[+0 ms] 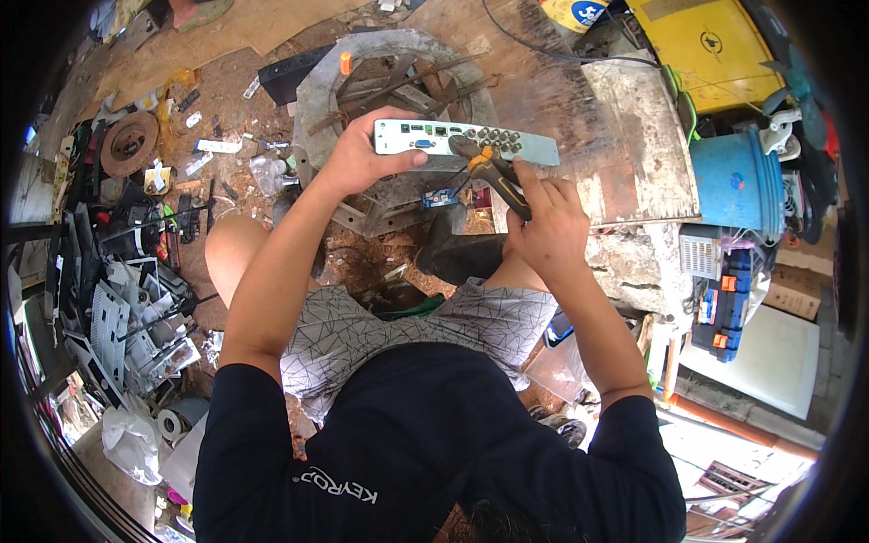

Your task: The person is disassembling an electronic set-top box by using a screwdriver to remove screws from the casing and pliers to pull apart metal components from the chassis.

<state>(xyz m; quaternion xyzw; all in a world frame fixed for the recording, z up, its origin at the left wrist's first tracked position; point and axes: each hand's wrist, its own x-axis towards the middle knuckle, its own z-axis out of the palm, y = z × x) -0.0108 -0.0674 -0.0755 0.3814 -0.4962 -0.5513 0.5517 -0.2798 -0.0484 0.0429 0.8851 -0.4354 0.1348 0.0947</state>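
Note:
A silver video recorder box (534, 147) is held up in front of me, its back panel facing up. That panel shows a blue VGA port (423, 143) and a cluster of round BNC connectors (496, 139). My left hand (367, 156) grips the box at its left end, thumb along the near edge. In my right hand (554, 217) are pliers (500, 178) with black and yellow handles. Their jaws rest on the panel between the VGA port and the round connectors; whether they clamp anything, I cannot tell. The index finger of my right hand reaches to the box's near edge.
Beneath the box stands a round metal frame (317, 86) with an orange-handled tool (346, 61) on it. A worn wooden board (634, 154) lies to the right, beside a blue bucket (738, 181) and a yellow case (711, 50). Scrap electronics (113, 317) are heaped at left.

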